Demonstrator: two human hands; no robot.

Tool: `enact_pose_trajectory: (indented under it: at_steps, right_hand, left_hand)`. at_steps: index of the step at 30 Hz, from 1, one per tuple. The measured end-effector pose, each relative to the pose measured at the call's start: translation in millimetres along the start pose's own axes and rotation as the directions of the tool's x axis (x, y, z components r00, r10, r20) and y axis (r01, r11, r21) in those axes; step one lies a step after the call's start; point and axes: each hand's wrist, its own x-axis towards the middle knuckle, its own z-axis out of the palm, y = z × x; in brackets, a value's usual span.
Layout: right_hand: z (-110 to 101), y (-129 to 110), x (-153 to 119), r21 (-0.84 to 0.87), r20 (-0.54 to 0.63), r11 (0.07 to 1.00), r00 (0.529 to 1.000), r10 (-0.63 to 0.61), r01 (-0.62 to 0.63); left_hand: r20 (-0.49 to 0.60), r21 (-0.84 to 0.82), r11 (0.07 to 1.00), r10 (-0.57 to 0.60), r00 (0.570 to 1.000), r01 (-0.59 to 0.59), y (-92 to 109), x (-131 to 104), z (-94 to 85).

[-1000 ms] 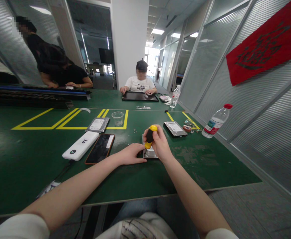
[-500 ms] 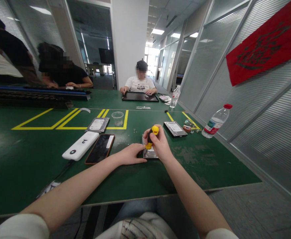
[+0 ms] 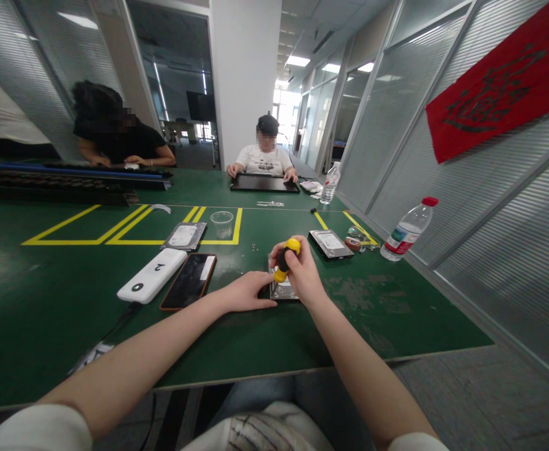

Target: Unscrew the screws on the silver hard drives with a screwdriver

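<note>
A hard drive lies flat on the green table in front of me, partly covered by both hands. My right hand is closed around a screwdriver with a yellow and black handle. The screwdriver stands tilted over the drive, its shaft pointing down at the left part; the tip is too small to make out. At the drive's left side rests my left hand. Its thumb runs along the near edge and its fingers touch the left edge, gripping that corner.
Left of my hands lie a phone and a white power bank with a cable. Further back are another hard drive, a plastic cup and tiny screws. To the right are a third drive and a bottle.
The screwdriver handle has turned a little in my right hand. My left hand stays put. Across the table, a person's hand has shifted right on a dark panel; a standing person at far left has moved.
</note>
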Motion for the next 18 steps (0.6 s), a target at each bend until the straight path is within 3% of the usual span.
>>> enact_pose_trajectory:
  at_steps: [9,18]
  right_hand:
    - [3.0,-3.8,2.0,0.060,-0.043,0.993,0.994,0.104,-0.101]
    - [-1.2,0.0,-0.5,0.001,-0.001,1.000,1.000,0.025,-0.025]
  left_hand:
    - [0.004,0.015,1.000,-0.013,1.000,0.012,1.9,0.3,-0.7]
    - [0.002,-0.009,1.000,-0.006,1.000,0.006,0.1,0.7,0.4]
